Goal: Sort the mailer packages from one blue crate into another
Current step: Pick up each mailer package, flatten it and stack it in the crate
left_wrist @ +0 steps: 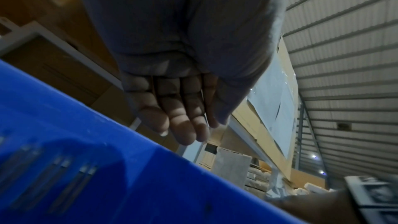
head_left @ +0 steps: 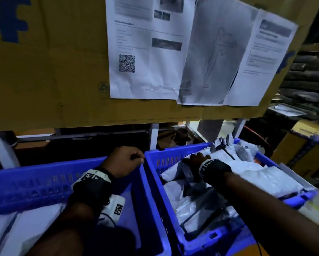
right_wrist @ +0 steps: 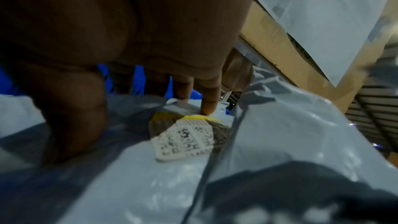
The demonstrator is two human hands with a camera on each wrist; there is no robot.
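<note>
Head view shows two blue crates side by side under a cardboard-fronted shelf. The right crate (head_left: 173,156) is piled with grey and white mailer packages (head_left: 265,180); the left crate (head_left: 35,183) holds only a few pale ones along its floor. The right hand (head_left: 197,159) lies on the top package at the far left corner of the right crate. From the right wrist, its fingertips (right_wrist: 207,108) press down at the package's edge beside a printed label (right_wrist: 185,140), thumb (right_wrist: 73,118) set on the plastic nearer the camera; the grip looks part closed, about to pinch, though I cannot tell whether it has hold yet. The left hand (head_left: 124,160) hovers over the far right corner of the left crate, fingers loosely curled, holding nothing.

The step in hand looks like picking the next package. Next, the fingers should gather the slippery film firmly, lift it free of its neighbours, and carry it across the two touching rims into the left crate.
</note>
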